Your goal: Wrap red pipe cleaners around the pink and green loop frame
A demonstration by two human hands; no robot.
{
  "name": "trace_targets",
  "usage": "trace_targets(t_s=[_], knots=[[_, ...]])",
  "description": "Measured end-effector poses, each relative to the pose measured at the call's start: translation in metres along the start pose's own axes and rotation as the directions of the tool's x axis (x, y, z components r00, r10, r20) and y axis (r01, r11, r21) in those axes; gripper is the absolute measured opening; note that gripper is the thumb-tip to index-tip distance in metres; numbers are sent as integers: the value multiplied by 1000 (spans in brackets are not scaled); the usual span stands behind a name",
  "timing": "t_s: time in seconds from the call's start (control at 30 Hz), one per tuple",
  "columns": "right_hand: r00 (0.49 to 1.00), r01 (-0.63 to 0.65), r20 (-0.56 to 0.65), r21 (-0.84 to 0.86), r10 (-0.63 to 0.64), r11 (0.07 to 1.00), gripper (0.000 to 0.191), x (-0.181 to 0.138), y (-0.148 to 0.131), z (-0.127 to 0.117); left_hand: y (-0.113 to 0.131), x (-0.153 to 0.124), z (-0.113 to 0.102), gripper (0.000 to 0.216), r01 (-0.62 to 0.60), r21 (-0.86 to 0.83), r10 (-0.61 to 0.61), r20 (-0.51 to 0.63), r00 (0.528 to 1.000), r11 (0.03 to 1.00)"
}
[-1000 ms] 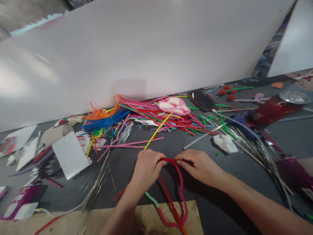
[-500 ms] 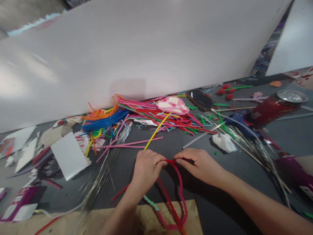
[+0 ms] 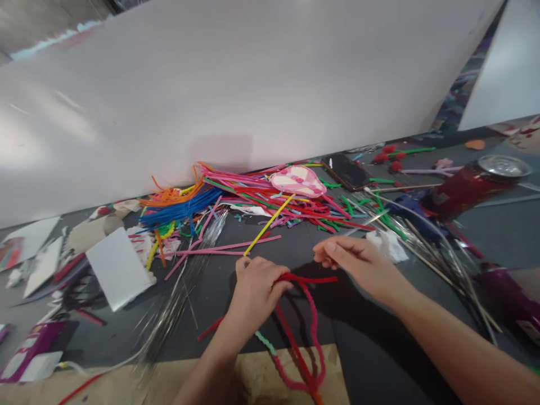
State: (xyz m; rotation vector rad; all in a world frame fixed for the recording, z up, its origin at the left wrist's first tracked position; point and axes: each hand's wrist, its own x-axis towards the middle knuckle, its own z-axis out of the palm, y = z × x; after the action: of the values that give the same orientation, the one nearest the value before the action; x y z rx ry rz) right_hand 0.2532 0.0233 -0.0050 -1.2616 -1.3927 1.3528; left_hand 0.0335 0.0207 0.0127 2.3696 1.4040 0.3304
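Note:
My left hand (image 3: 260, 289) is closed in a pinch on a red pipe cleaner (image 3: 316, 279), whose free end sticks out to the right. From the pinch hangs a loop of crinkled pink pipe cleaner (image 3: 315, 332) with a light green section (image 3: 265, 343), meeting red and orange strands at the bottom edge. Another red length comes out left of the wrist. Just right of the red end, my right hand (image 3: 358, 264) hovers with loosely bent fingers, touching nothing I can see. A yellow pipe cleaner (image 3: 270, 225) slants away behind my left knuckles.
Bundled pipe cleaners (image 3: 181, 208) and a pink-and-white oval piece (image 3: 298, 181) lie against the white board (image 3: 253, 84). A phone (image 3: 346, 171), a red can (image 3: 472, 188) and crumpled white tissue (image 3: 386, 246) are on the right. Thin wires (image 3: 172, 298), white card (image 3: 120, 270) and brown paper (image 3: 333, 365) lie left and near.
My right hand has let go of the red pipe cleaner and moved up and right. Its straight end now shows. My left hand keeps its pinch with little movement.

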Motion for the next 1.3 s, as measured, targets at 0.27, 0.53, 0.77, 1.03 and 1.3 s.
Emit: trace_targets(t_s=[0.27,0.53,0.77,1.03,1.3], knots=[[951,-265,227,238,212,934,47,4,8,7,3,0,3,14,-48,-5,47,-31,998,999],[854,-374,462,223,240,900,44,2,14,20,4,1,10,16,-81,-5,81,-68,994,997],[877,-343,407,156,256,926,34,2,9,20,4,1,11,16,-78,-3,77,-58,995,997],[878,-347,399,155,263,925,33,3,7,19,-10,0,-15,28,130,-99,-122,79,989,987],[873,-344,423,183,242,921,31,4,7,16,-15,2,-20,20,279,-464,-145,304,942,841]])
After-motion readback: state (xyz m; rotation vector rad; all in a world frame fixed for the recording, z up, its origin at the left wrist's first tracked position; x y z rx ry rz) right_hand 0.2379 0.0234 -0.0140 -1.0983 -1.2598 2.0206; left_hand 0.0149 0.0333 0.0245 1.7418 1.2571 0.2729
